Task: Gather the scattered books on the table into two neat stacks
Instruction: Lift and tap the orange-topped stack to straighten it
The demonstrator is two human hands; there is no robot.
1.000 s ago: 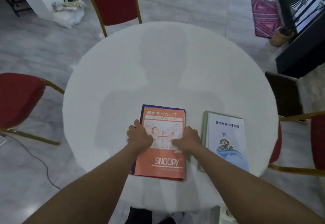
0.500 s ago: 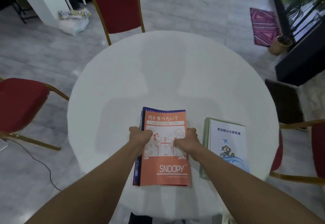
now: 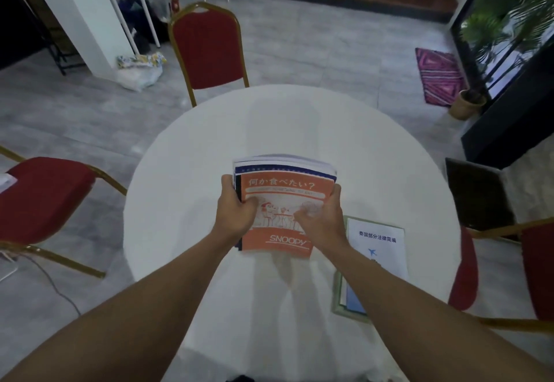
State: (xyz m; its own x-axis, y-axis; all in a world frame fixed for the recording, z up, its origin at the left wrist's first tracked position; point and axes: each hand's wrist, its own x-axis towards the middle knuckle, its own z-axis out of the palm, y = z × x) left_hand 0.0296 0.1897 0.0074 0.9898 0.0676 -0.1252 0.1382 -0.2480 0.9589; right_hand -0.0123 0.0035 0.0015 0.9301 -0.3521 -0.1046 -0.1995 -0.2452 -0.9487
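Both hands, left (image 3: 236, 212) and right (image 3: 322, 220), are gripping the orange-topped book stack (image 3: 284, 202) by its sides above the round white bench (image 3: 180, 202).

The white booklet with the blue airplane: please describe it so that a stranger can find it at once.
On the round white table, look at the near right edge, beside the right hand. The white booklet lies flat on a green-edged book, under the forearm. Unlike the orange SNOOPY book, no hand holds it.
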